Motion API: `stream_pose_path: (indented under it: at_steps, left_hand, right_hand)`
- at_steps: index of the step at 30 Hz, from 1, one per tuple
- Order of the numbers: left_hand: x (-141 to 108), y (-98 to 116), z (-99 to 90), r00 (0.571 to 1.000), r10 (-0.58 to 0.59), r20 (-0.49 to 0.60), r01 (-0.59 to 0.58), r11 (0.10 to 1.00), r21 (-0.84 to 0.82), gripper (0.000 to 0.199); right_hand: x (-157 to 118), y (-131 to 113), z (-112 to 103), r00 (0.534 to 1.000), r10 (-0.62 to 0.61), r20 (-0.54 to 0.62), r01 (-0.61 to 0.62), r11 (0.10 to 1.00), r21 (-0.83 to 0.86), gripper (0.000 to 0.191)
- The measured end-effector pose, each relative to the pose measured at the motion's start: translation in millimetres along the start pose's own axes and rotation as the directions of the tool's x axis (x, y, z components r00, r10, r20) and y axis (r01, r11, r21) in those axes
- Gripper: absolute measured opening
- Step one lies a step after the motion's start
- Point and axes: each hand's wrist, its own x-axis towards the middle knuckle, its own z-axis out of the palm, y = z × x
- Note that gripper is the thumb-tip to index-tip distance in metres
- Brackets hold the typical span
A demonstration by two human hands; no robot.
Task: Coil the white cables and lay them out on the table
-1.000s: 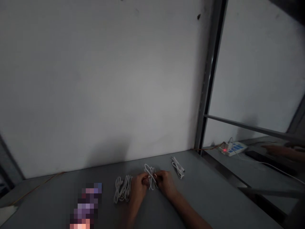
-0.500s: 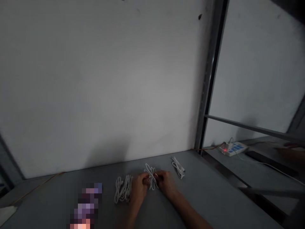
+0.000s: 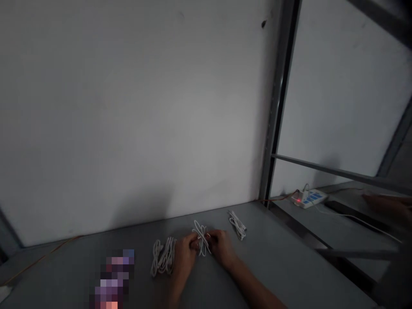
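Observation:
A coiled white cable (image 3: 201, 234) is pinched between my two hands just above the grey shelf (image 3: 273, 274); its loops fan out above and below the fingers. My left hand (image 3: 186, 249) closes on its left side, and my right hand (image 3: 221, 246) grips its right side. Close to the left of my left hand lie bundled white cables (image 3: 163, 257), partly hidden by that hand. Another white cable bundle (image 3: 237, 225) rests farther back, to the right of my right hand. The exact finger positions are dim and small.
At the lower left lies a pixelated object (image 3: 112, 279). A metal upright (image 3: 278, 107) and a rail (image 3: 322, 166) border the right side. Beyond them are a power strip (image 3: 310, 198) with a red light, a dark bar (image 3: 355, 216) and a blurred brown shape (image 3: 386, 204), perhaps someone's arm.
The whole view has shifted slightly, so things appear a little farther left. Both hands keep hold of the same cable, with only small finger movement.

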Motion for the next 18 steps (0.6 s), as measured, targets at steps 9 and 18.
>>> stream_pose_path:
  at_steps: [9, 18]
  left_hand:
    - [3.5, -12.8, 8.7, 0.996, 0.076, -0.051, -0.073, 0.996, 0.055, 0.018]
    - [-1.4, -1.3, 6.9, 0.993, -0.030, -0.112, 0.064, 0.949, 0.309, 0.023]
  right_hand:
    - [1.5, -0.8, 3.8, 0.994, 0.105, -0.032, -0.104, 0.994, 0.025, 0.021]
    - [-0.4, 12.7, 10.2, 0.955, 0.225, -0.193, -0.243, 0.967, -0.072, 0.011]
